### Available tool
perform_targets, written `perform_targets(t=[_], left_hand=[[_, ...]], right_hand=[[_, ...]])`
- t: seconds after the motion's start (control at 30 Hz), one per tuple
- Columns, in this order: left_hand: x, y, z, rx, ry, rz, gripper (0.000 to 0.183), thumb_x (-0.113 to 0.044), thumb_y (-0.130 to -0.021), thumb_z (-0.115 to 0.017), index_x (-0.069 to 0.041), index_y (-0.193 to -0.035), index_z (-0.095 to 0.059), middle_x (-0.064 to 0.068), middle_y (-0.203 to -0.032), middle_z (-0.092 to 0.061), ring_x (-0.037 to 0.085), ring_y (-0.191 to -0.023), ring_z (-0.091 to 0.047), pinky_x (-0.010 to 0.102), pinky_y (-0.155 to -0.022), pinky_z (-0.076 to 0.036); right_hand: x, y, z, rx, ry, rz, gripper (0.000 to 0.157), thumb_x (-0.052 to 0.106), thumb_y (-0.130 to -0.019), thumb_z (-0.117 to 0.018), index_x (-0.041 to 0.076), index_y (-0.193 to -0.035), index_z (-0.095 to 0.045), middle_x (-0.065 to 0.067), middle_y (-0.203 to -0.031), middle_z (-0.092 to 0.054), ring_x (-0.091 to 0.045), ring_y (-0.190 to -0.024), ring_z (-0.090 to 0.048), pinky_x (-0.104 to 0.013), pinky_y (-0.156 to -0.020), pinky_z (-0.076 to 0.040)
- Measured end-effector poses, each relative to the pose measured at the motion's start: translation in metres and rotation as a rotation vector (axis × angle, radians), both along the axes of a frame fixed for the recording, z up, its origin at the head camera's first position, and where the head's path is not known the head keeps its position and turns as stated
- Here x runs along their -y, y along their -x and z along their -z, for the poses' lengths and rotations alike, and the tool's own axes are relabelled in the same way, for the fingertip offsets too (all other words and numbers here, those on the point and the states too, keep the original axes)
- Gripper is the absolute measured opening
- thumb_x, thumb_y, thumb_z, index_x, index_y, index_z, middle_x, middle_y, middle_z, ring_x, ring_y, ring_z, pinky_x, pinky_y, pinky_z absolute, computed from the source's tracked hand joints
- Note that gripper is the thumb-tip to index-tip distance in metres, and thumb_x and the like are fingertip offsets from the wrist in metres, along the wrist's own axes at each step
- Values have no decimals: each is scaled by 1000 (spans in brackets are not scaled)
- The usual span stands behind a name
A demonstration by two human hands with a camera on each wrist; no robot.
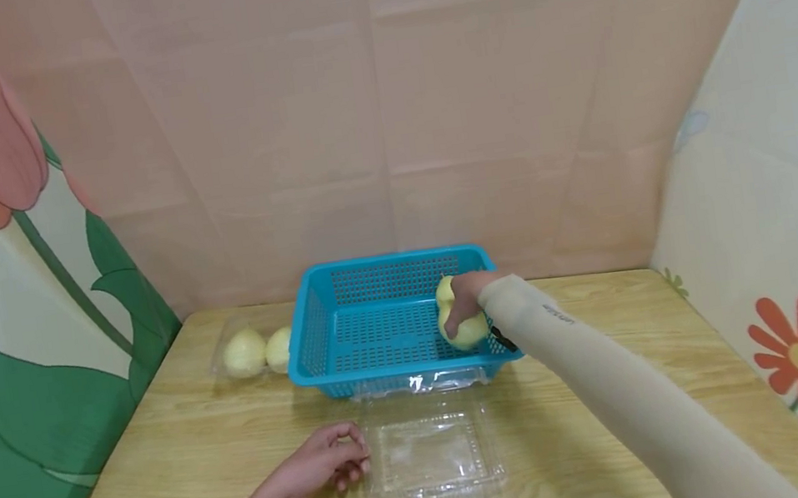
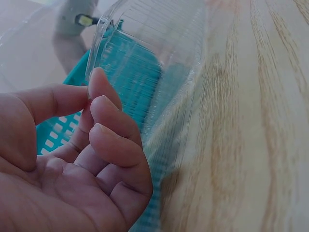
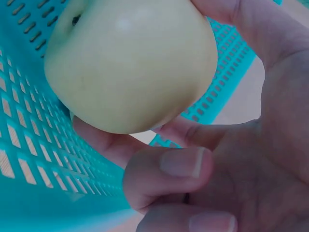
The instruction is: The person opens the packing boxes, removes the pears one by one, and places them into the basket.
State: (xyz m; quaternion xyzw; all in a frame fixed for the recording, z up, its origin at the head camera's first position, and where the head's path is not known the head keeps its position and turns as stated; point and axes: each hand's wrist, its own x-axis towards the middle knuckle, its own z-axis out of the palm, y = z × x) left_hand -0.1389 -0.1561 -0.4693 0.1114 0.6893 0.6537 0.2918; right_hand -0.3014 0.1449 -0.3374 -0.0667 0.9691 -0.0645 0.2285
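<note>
My right hand (image 1: pixel 468 299) reaches into the right end of the blue plastic basket (image 1: pixel 406 370) and grips a round, pale yellow pear (image 1: pixel 466 333). Thumb and fingers lie around opposite sides of this pear (image 3: pixel 130 67) in the right wrist view. Just behind it in the basket shows a second pear (image 1: pixel 444 289), partly covered by the hand. My left hand (image 1: pixel 321 465) is at the left edge of a clear plastic clamshell box (image 1: pixel 434 455), which stands open in front of the basket. In the left wrist view, thumb and forefinger pinch the rim of the box (image 2: pixel 96 46).
Left of the basket, another clear box (image 1: pixel 219 348) contains two pale yellow pears (image 1: pixel 244 353), one partly hidden by the basket. All of it rests on a wood-grain table (image 1: pixel 170 464). A pinkish backdrop (image 1: pixel 382 117) rises behind, with flower-patterned panels at both sides.
</note>
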Motion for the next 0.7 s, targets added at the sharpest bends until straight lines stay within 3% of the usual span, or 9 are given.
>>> perform_targets(t=[0.27,0.7], left_hand=[[0,1,1,-1,4,7,8,-13,-97,-57,-6,-94,-54,3,-81,-65,12,-65,-52,22,-54,-42],[0,0,0,-3,1,14,8,-13,-97,-57,-7,-94,-54,3,-80,-64,12,-65,-52,22,-54,-41]], right_hand=[[-1,3,7,76,78,190,71,37,-68,-90,13,-125,-55,-12,-118,-56,-29,-106,-53,-43,-86,-52],[1,2,6,120,74,211,83,33,-64,-92,13,-133,-52,-12,-119,-55,-28,-106,-54,-41,-79,-55]])
